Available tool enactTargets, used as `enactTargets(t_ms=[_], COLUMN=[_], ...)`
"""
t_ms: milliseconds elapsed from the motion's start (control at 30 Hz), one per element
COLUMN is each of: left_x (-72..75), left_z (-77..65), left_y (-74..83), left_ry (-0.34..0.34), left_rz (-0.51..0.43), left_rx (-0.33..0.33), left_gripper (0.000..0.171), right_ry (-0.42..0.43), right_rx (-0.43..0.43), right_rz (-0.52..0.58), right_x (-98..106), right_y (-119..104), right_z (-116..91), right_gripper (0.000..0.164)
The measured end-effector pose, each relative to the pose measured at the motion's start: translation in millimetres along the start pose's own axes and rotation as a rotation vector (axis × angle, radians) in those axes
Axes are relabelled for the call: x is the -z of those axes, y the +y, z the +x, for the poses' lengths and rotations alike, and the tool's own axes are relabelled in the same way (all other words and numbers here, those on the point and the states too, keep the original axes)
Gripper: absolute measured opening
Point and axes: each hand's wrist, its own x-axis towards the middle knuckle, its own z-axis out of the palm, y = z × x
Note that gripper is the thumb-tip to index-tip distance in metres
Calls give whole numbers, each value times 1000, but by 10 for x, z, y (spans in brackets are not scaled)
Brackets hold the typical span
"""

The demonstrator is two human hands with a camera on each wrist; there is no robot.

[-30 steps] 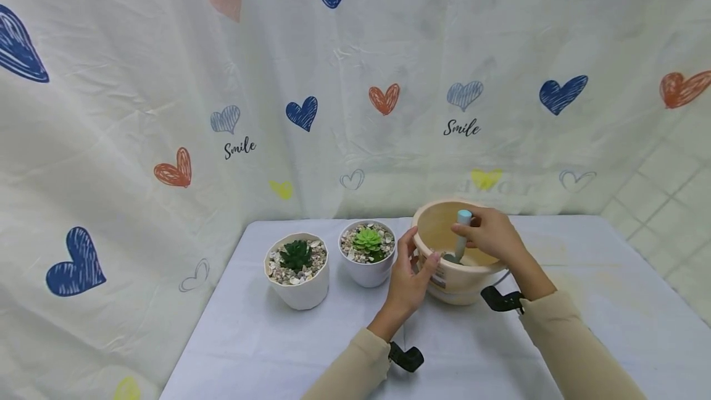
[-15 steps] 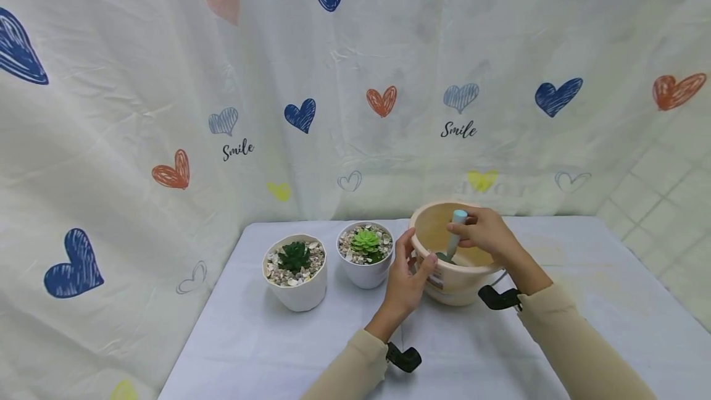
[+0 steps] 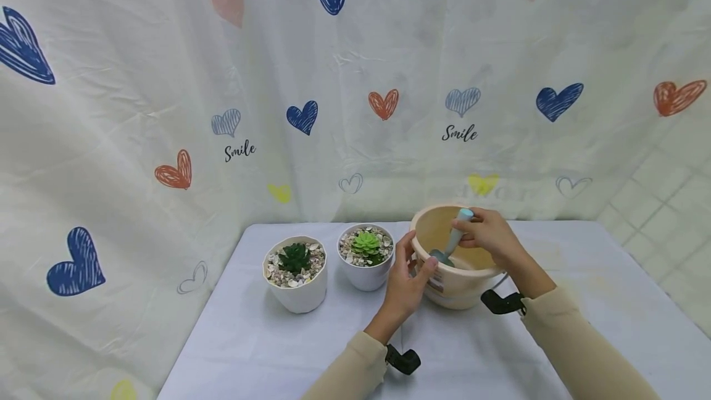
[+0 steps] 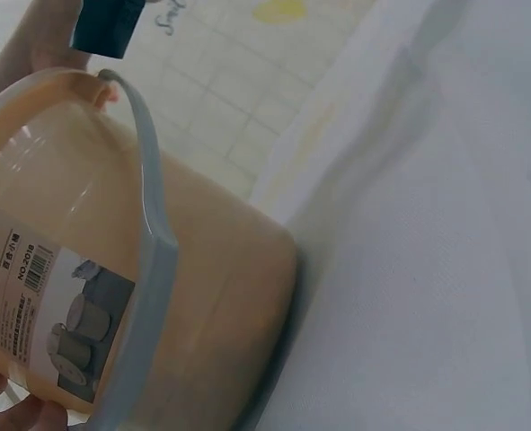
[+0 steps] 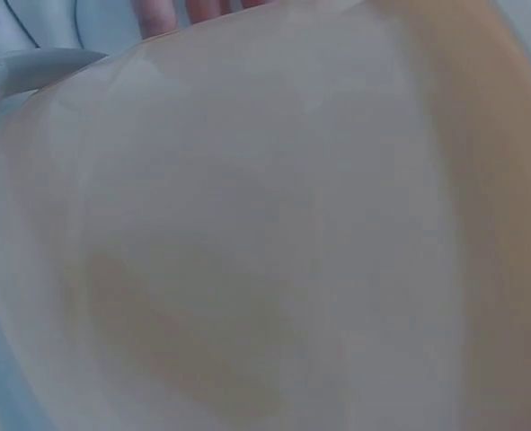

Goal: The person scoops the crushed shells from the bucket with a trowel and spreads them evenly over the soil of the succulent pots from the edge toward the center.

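A peach plastic bucket (image 3: 455, 298) stands on the table with its grey carrying handle (image 4: 157, 260) hanging down its side. My left hand (image 3: 405, 286) grips the bucket's left rim, thumb on the near side. In my right hand (image 3: 491, 236), above the opening, the fingers pinch the light-blue grip of a small trowel (image 3: 454, 239). Its grey-green blade is inside the bucket, near the left wall, and its tip is hidden. Bucket wall fills the right wrist view, where fingertips (image 5: 207, 9) show at the rim. A printed label (image 4: 58, 305) faces the left wrist camera.
Left of the bucket are two white pots of pebbles: one with a bright green succulent (image 3: 366, 243), the other with a dark green succulent (image 3: 295, 258). Behind the white-covered table (image 3: 250, 350) hangs a heart-patterned curtain (image 3: 333, 159).
The trowel's grip has tilted further to the right while its blade has shifted left inside the bucket. My left hand keeps its hold on the rim.
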Motion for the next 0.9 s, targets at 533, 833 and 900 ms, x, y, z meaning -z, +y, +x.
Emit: enactTargets(t_ms=[533, 833, 900], left_x=[-4, -1, 2], left_z=[-13, -29, -31], left_y=[-9, 8, 8], left_ry=[3, 5, 4], left_rz=[-13, -12, -7], left_rx=[-7, 0, -1], left_gripper=[68, 68, 68], right_ry=[140, 156, 158], right_rx=[22, -3, -4], right_rz=[186, 324, 367], right_x=[161, 283, 305], right_y=[12, 11, 25], right_z=[-74, -201, -223], right_gripper=[53, 38, 36])
